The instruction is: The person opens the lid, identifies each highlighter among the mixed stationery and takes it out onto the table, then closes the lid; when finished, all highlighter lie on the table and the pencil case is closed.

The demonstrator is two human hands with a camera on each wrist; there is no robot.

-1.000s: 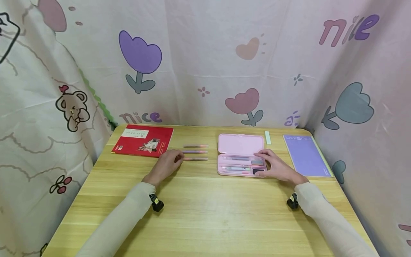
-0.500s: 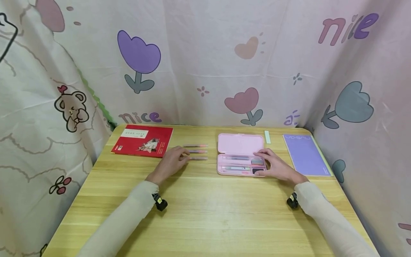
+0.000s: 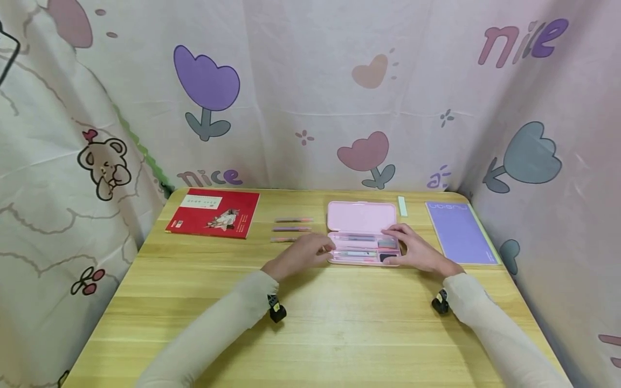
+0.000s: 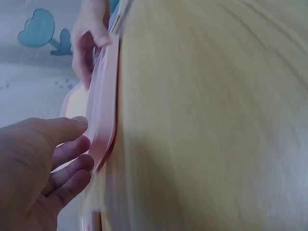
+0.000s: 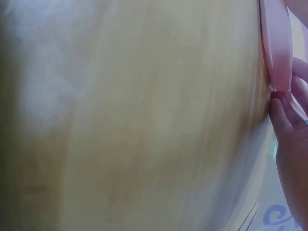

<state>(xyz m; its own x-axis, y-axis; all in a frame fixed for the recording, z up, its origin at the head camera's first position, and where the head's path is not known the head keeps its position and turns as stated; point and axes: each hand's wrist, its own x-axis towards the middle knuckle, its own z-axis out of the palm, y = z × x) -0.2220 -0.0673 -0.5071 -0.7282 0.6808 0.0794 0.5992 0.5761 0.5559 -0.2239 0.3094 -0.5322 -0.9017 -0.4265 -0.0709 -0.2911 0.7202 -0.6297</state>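
Left hand (image 3: 302,253): released. Fingers are loosely bent, with a gap between thumb and fingertips in the left wrist view; no object is seen in that gap. The hand is at the left end of the pink pencil case (image 4: 109,91); whether it touches the case cannot be told. Right hand (image 3: 416,250): grasping the right end of the case, thumb at the near edge, fingers spread to the far edge along the hinge line.

Layout on the table (image 3: 339,323), left to right: a red book (image 3: 213,213) lies flat near the far left corner. Three pens (image 3: 291,229) lie apart in parallel; the nearest is partly covered by the left hand. The pencil case lies right of the pens, its lid (image 3: 361,216) folded back. Slim pens (image 3: 356,254) occupy its long compartments; a grey block (image 3: 386,244) and a dark block (image 3: 388,258) sit at the right end. A pale green strip (image 3: 402,206) lies just beside the lid. A purple notebook (image 3: 461,231) lies farthest right.
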